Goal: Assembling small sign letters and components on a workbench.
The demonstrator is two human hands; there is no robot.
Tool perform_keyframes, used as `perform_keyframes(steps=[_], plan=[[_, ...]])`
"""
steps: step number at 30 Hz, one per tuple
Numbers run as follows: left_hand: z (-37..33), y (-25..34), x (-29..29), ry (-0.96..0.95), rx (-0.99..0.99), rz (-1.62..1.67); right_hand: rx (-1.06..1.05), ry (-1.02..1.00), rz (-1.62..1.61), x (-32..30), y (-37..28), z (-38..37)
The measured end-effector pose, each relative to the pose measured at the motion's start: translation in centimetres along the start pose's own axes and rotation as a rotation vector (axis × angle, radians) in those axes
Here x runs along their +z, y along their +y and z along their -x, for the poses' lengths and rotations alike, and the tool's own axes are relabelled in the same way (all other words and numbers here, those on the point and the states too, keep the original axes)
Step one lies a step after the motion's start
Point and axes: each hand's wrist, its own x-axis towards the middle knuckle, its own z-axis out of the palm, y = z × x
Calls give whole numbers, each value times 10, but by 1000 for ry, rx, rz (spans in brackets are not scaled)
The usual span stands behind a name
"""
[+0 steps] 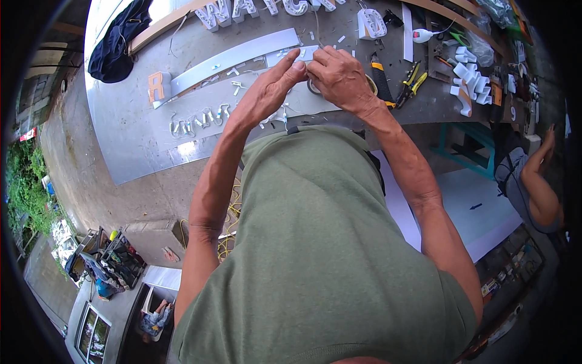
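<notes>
A dark cloth (121,45) lies on the far left of the desk (115,127); green plants (31,188) grow beyond the floor (70,158).

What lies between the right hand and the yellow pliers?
The head view shows a yellow and black tool and, nearer the right hand, a curved rim.

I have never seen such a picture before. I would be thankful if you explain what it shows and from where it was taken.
There is no robot: the bare left hand and bare right hand belong to one person in an olive-green cloth shirt. A wide fisheye camera on that person's head looks down, so straight edges bend. On the grey, flat-topped table are a long, flat white strip, white block-shaped letters and a yellow-and-black pliers-like tool. The hands come together above the table; whatever they hold is too hidden to tell.
</notes>
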Motion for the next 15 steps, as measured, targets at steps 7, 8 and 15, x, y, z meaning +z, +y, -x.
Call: perform_keyframes(steps=[7,8,15], plan=[[-8,-30,-45,143,-77,-805,617,-68,-811,0,-7,18],[-7,-52,-51,92,28,-770,741,-113,-1030,3,-6,23],[12,-84,-46,-40,82,-622,840,-331,-1460,25,-24,50]])
